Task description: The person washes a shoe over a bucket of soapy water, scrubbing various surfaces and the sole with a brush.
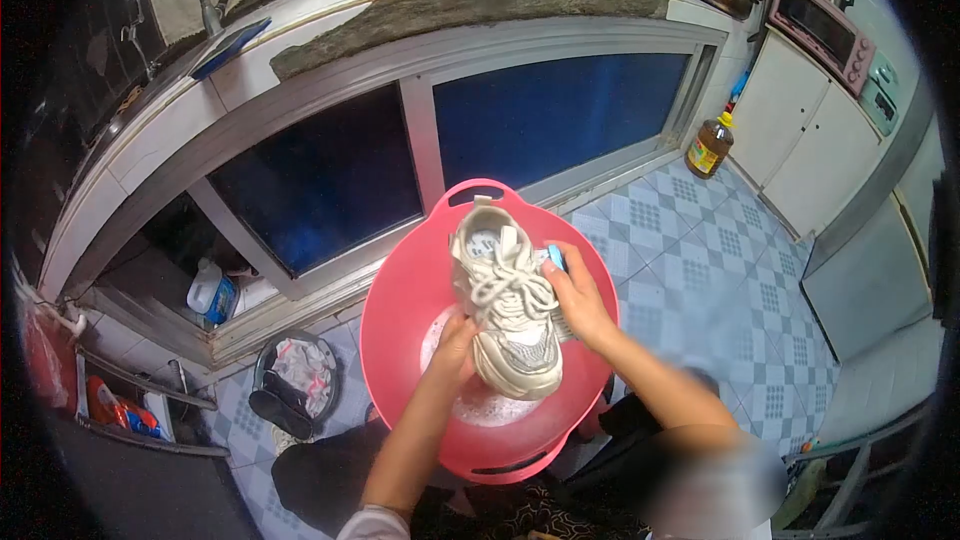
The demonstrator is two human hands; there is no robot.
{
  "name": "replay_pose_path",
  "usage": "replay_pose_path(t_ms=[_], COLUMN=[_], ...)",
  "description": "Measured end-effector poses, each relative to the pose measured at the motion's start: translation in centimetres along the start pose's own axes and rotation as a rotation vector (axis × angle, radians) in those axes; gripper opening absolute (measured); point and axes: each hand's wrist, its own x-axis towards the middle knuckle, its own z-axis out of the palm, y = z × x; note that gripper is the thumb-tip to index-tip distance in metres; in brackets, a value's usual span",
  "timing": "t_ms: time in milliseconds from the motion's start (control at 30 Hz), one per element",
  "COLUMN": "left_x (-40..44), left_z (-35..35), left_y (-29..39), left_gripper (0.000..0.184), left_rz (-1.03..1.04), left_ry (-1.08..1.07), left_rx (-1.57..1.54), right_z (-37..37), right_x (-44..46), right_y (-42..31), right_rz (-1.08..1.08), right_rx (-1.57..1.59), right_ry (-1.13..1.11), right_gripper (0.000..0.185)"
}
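Note:
A cream lace-up sneaker [512, 305] is held over a pink tub [395, 315], toe toward me and laces up. My left hand [452, 348] is closed on the shoe's left side near the toe. On the other side, my right hand [578, 298] grips what looks like a scrubbing brush [556, 258], its blue end showing by the thumb. The brush is against the shoe's side, and my fingers hide most of it. White suds [490, 408] float on the water below the shoe.
A trash bin [330, 380] with a bag stands left of the tub. Sliding cabinet doors [420, 140] run behind it under the counter. An oil bottle [708, 148] sits by the white cupboard [790, 120], and a blue-labelled jug [210, 292] is at the left.

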Motion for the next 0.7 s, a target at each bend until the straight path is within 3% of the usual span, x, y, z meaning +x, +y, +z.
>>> replay_pose_path(t_ms=[100, 200, 367, 533, 600, 633, 667, 700], left_x=[-0.3, 0.0, 0.0, -0.6, -0.7, -0.6, -0.6, -0.5], left_z=[1.2, 3.8, 0.5, 0.9, 0.9, 0.7, 0.5, 0.6], left_y=[0.2, 0.8, 0.3, 1.6, 2.0, 2.0, 2.1, 2.2], left_gripper=[0.054, 0.055, 0.044, 0.042, 0.042, 0.043, 0.043, 0.043], left_rz=[-0.141, -0.059, -0.003, 0.048, 0.045, 0.04, 0.034, 0.036], left_ry=[0.156, 0.179, 0.369, 0.302, 0.27, 0.249, 0.229, 0.227], left_rx=[-0.017, -0.119, -0.202, -0.267, -0.282, -0.311, -0.34, -0.343], right_z=[0.2, 0.0, 1.0, 2.0, 1.3, 1.1, 0.7, 0.4], right_x=[0.8, 1.4, 1.2, 1.2, 1.2, 2.1, 2.4, 2.6], right_y=[1.4, 1.6, 2.4, 2.2, 1.2, 1.9, 1.9, 1.0], right_rz=[-0.014, -0.021, 0.009, -0.011, 0.165, 0.038, 0.036, -0.053], right_rx=[-0.017, 0.009, 0.24, 0.324, 0.202, -0.001, -0.002, -0.065], right_ry=[0.014, 0.009, -0.132, -0.185, -0.2, -0.123, -0.123, 0.025], right_gripper=[0.043, 0.044, 0.041, 0.037, 0.037, 0.039, 0.039, 0.04])
